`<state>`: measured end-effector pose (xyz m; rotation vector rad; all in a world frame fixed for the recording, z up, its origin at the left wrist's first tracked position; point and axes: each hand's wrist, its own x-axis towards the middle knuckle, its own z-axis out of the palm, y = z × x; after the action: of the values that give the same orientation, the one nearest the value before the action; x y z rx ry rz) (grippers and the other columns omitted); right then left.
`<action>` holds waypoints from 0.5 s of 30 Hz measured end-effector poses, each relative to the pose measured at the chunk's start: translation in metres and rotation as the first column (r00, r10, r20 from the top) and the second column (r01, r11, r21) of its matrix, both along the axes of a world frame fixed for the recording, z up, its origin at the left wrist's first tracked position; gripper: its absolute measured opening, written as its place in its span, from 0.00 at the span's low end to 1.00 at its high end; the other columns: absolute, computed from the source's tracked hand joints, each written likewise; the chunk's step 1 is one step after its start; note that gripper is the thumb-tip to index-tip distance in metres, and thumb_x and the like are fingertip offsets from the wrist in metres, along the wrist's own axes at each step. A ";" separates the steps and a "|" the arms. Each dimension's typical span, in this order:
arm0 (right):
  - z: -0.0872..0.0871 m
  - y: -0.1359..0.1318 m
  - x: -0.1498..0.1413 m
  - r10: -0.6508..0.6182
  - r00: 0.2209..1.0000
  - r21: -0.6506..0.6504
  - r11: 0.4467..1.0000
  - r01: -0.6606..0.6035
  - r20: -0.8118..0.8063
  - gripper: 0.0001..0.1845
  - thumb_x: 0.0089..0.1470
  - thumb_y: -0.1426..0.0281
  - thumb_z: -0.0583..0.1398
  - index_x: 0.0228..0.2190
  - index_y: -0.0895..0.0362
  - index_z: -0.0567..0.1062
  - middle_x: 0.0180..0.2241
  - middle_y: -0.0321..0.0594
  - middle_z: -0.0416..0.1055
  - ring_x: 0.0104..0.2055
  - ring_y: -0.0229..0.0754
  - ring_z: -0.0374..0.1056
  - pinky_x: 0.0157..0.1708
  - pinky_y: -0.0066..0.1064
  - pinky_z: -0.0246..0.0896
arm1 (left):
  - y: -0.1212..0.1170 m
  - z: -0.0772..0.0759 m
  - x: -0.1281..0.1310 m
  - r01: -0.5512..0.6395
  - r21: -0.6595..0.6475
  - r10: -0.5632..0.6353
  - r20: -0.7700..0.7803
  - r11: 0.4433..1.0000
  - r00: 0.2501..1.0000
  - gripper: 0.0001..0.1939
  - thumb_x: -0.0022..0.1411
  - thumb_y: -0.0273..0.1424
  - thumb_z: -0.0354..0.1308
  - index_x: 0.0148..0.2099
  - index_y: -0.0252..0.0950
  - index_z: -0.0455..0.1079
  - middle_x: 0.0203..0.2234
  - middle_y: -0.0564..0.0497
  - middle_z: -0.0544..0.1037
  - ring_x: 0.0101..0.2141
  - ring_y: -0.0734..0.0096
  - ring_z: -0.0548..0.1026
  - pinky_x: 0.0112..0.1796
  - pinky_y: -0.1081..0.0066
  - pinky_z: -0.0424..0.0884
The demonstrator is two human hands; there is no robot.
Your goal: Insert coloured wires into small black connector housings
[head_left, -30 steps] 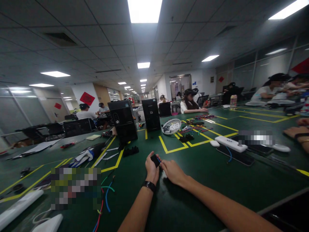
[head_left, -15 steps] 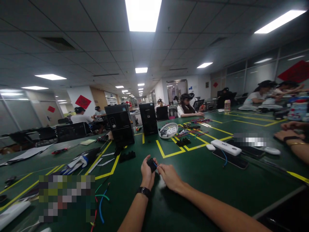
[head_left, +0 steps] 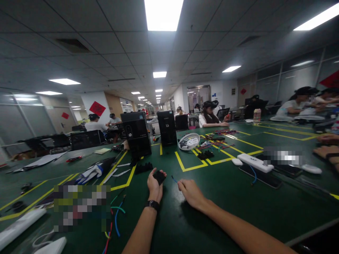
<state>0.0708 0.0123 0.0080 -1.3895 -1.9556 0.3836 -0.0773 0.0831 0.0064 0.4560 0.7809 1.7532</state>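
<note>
Near the middle of the green table, my left hand is closed round a small black block, dark and too small to make out fully. To its right, my right hand pinches a short blue wire, whose dark tip points toward the block. A gap separates the wire tip from the block. Beyond my left hand lies a black toothed part. Loose red, green and blue wires lie left of my left forearm.
Two black computer cases stand at the back. A white round basket, wire bundles and a white power strip lie to the right. A glove is at left. Another person's hands rest at the right edge.
My right hand has drawn the blue wire away from the black block, so the two are now apart. My left hand with the block has shifted left in view; the camera has turned slightly.
</note>
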 end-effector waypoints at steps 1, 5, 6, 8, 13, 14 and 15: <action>0.003 0.002 0.001 -0.033 0.999 0.014 0.999 0.033 -0.017 0.20 0.63 0.66 0.45 0.25 0.57 0.70 0.23 0.37 0.69 0.27 0.38 0.65 0.29 0.27 0.51 | -0.001 -0.003 0.002 0.053 -0.017 -0.054 -0.055 0.998 0.997 0.11 0.55 0.27 0.47 0.42 0.34 0.63 0.20 0.51 0.72 0.22 0.70 0.73 0.29 0.67 0.70; 0.015 0.007 0.010 -0.017 1.000 0.162 0.987 0.016 0.006 0.09 0.58 0.65 0.52 0.36 0.57 0.69 0.38 0.44 0.70 0.41 0.43 0.66 0.40 0.31 0.55 | -0.005 -0.016 0.027 0.209 -0.039 -0.211 -0.279 0.977 0.937 0.10 0.54 0.34 0.54 0.34 0.32 0.67 0.21 0.52 0.71 0.22 0.72 0.71 0.28 0.71 0.67; 0.016 0.008 0.011 0.046 0.999 0.197 0.979 -0.051 0.029 0.10 0.55 0.66 0.57 0.39 0.57 0.68 0.44 0.46 0.68 0.46 0.45 0.63 0.45 0.33 0.55 | -0.005 -0.018 0.032 0.210 -0.035 -0.211 -0.308 0.977 0.928 0.10 0.53 0.35 0.55 0.32 0.32 0.67 0.21 0.52 0.71 0.23 0.72 0.71 0.28 0.72 0.66; 0.015 0.012 0.014 0.195 0.979 0.213 0.955 -0.204 0.063 0.19 0.48 0.69 0.62 0.44 0.57 0.67 0.50 0.47 0.64 0.52 0.46 0.59 0.50 0.36 0.53 | -0.006 -0.020 0.038 0.184 -0.029 -0.183 -0.331 0.982 0.926 0.09 0.53 0.34 0.56 0.29 0.32 0.68 0.22 0.51 0.71 0.24 0.71 0.70 0.29 0.71 0.66; 0.004 0.042 0.020 0.267 0.961 0.107 0.956 -0.273 0.066 0.22 0.47 0.72 0.63 0.46 0.56 0.68 0.49 0.46 0.67 0.52 0.47 0.61 0.52 0.38 0.53 | -0.016 -0.010 0.034 -0.056 0.026 0.062 -0.388 0.998 0.920 0.06 0.55 0.31 0.56 0.36 0.36 0.68 0.36 0.47 0.70 0.42 0.63 0.69 0.43 0.68 0.64; 0.001 0.053 0.020 0.233 0.970 0.089 0.967 -0.239 0.069 0.23 0.47 0.72 0.63 0.46 0.57 0.68 0.48 0.46 0.67 0.51 0.47 0.62 0.51 0.38 0.54 | -0.020 -0.006 0.033 -0.141 0.089 0.166 -0.426 0.986 0.890 0.07 0.56 0.30 0.56 0.39 0.37 0.68 0.41 0.46 0.69 0.48 0.62 0.66 0.47 0.67 0.61; -0.001 0.065 0.019 0.196 0.977 0.069 0.977 -0.201 0.081 0.22 0.48 0.71 0.62 0.46 0.58 0.68 0.46 0.47 0.69 0.49 0.47 0.63 0.49 0.37 0.55 | -0.025 -0.002 0.033 -0.213 0.176 0.273 -0.476 0.961 0.836 0.09 0.56 0.29 0.56 0.41 0.38 0.67 0.45 0.45 0.67 0.51 0.61 0.63 0.50 0.65 0.58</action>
<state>0.0895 0.0774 0.0073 -1.1785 -2.1548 0.3494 -0.0443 0.0584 0.0043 0.9500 1.1442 1.9505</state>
